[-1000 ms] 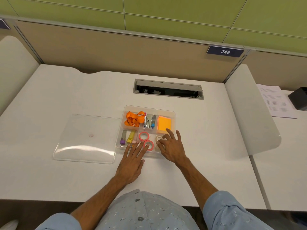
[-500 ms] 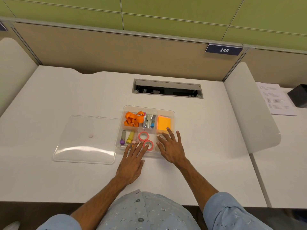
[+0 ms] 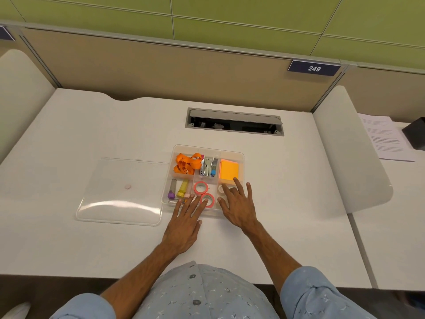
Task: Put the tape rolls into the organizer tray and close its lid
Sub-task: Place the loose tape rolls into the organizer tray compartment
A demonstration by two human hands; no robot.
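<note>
A clear organizer tray [image 3: 242,155] sits mid-desk with its lid off. Two pink-rimmed tape rolls [image 3: 201,188] [image 3: 207,200] lie in its near middle compartment. A white tape roll [image 3: 221,188] lies in the near right compartment, partly under my fingers. My left hand [image 3: 185,221] rests flat at the tray's near edge, fingers spread, fingertips touching the nearer pink roll. My right hand [image 3: 239,203] lies open over the near right compartment, fingers apart, holding nothing. The clear lid [image 3: 122,192] lies flat on the desk, left of the tray.
The tray also holds an orange lanyard [image 3: 187,162], a stapler [image 3: 208,166], orange sticky notes [image 3: 229,169] and highlighters [image 3: 182,188]. A cable slot [image 3: 234,122] opens behind the tray. A white divider [image 3: 349,146] stands to the right, papers [image 3: 386,137] beyond it.
My right hand has shifted slightly forward over the white tape roll and its fingers have spread. The left hand has barely moved.
</note>
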